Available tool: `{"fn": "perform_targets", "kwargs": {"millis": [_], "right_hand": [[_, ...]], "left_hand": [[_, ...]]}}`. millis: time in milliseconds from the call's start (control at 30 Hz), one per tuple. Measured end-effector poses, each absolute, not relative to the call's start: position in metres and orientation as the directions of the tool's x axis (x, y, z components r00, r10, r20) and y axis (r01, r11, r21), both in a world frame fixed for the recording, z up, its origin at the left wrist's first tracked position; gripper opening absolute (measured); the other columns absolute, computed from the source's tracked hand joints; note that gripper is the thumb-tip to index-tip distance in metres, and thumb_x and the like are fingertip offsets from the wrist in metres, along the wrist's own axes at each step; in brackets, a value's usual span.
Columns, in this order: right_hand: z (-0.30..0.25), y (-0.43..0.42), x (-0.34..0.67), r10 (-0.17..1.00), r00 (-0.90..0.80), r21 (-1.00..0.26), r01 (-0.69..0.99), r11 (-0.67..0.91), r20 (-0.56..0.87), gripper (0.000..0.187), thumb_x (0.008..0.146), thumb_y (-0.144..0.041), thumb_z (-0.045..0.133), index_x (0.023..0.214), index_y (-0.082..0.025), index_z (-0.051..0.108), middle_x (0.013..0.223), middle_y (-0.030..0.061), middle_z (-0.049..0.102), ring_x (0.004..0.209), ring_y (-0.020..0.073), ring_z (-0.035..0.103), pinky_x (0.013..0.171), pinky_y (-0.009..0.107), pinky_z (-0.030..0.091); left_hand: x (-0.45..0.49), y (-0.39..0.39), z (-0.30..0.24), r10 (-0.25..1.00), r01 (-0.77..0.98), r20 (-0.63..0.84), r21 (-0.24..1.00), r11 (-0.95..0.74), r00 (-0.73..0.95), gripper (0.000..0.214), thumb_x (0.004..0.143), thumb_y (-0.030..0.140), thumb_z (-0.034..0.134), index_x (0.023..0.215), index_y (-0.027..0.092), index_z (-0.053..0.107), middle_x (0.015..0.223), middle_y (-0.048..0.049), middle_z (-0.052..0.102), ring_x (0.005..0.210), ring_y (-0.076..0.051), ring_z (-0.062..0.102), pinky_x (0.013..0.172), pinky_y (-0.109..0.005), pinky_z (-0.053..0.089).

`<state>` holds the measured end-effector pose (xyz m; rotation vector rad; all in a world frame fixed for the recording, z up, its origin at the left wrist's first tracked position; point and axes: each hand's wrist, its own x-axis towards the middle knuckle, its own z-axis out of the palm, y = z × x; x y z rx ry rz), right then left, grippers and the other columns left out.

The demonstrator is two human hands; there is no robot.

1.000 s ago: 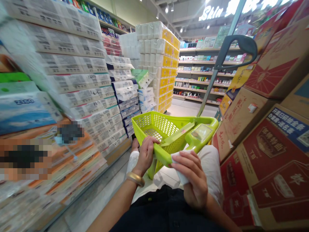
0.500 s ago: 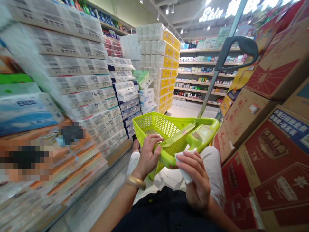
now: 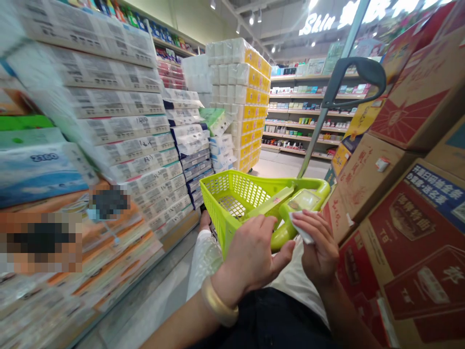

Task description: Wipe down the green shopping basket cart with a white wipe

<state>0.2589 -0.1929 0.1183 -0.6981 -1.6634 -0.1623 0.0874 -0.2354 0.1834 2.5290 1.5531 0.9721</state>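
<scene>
A lime-green plastic shopping basket (image 3: 218,208) with perforated walls sits tilted in front of my lap, its long grey pull handle (image 3: 323,102) rising to the upper right. My left hand (image 3: 250,252), with a gold bangle (image 3: 220,303) at the wrist, curls its fingers over the near rim, thumb apart; the fingertips are partly hidden. In my right hand (image 3: 319,249) is a folded white wipe (image 3: 303,228), pressed on the right part of the rim beside a clear-covered panel (image 3: 305,201). The basket's inside shows only its perforated floor.
Tall stacks of wrapped paper packs (image 3: 123,102) stand on the left, with yellow-sided tissue packs (image 3: 250,92) farther back. Printed cartons (image 3: 410,213) crowd the right side. Stocked shelves (image 3: 305,109) line the back. A pixelated patch (image 3: 39,242) covers the lower left.
My left hand has come right and nearer along the rim, now covering its near corner. My right hand has moved the white wipe up and right along the rim.
</scene>
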Motion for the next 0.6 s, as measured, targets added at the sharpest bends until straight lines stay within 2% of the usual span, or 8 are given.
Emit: {"fn": "perform_targets", "kwargs": {"millis": [67,133,233,367,500,600], "right_hand": [[0.12,-0.191,0.261,0.367,-0.036,-0.293,0.531,0.795,0.93,0.037,0.088,-0.01,0.043,0.112,-0.023,0.068,0.112,0.0065,0.071,0.116,0.0248,0.061,0.107,0.052,0.041],[0.121,-0.195,0.259,0.383,-0.065,-0.298,0.515,0.804,0.922,0.035,0.089,-0.012,0.044,0.111,-0.024,0.068,0.112,0.0058,0.072,0.116,0.0245,0.062,0.108,0.05,0.039],[0.123,-0.202,0.255,0.381,-0.119,-0.281,0.487,0.827,0.917,0.031,0.09,-0.015,0.046,0.109,-0.025,0.068,0.11,0.0043,0.073,0.113,0.0236,0.064,0.11,0.048,0.037],[0.126,-0.193,0.267,0.374,-0.182,-0.244,0.493,0.835,0.91,0.033,0.091,-0.018,0.044,0.113,-0.025,0.068,0.112,0.0052,0.073,0.114,0.025,0.064,0.109,0.049,0.039],[0.133,-0.18,0.283,0.433,-0.037,-0.353,0.519,0.778,0.9,0.031,0.09,-0.015,0.047,0.11,-0.024,0.069,0.11,0.0057,0.073,0.113,0.0257,0.064,0.106,0.051,0.042],[0.137,-0.19,0.278,0.491,-0.036,-0.404,0.519,0.753,0.87,0.033,0.088,-0.013,0.047,0.11,-0.025,0.068,0.112,0.005,0.072,0.115,0.0253,0.062,0.109,0.052,0.038]], "left_hand": [[0.092,-0.235,0.192,0.865,0.873,0.407,0.254,-0.417,0.295,0.054,0.089,0.062,0.04,0.088,0.014,0.066,0.083,-0.0116,0.067,0.079,-0.026,0.065,0.072,-0.04,0.052],[0.098,-0.235,0.202,0.902,0.912,0.305,0.177,-0.369,0.306,0.06,0.087,0.066,0.041,0.081,0.014,0.068,0.076,-0.0132,0.068,0.074,-0.028,0.066,0.066,-0.04,0.052],[0.106,-0.234,0.209,0.901,0.906,0.232,0.131,-0.402,0.366,0.055,0.087,0.062,0.044,0.087,0.014,0.07,0.076,-0.0129,0.07,0.073,-0.028,0.068,0.064,-0.038,0.052],[0.107,-0.233,0.204,0.881,0.897,0.254,0.091,-0.432,0.398,0.053,0.085,0.062,0.048,0.093,0.014,0.068,0.08,-0.0131,0.071,0.077,-0.027,0.069,0.068,-0.037,0.053],[0.101,-0.236,0.2,0.889,0.903,0.24,0.088,-0.42,0.39,0.045,0.083,0.058,0.053,0.09,0.016,0.067,0.08,-0.0118,0.071,0.075,-0.027,0.068,0.067,-0.037,0.053],[0.096,-0.24,0.201,0.896,0.9,0.213,0.119,-0.42,0.39,0.044,0.083,0.058,0.052,0.09,0.017,0.067,0.081,-0.0111,0.071,0.074,-0.027,0.068,0.066,-0.037,0.052]]}}
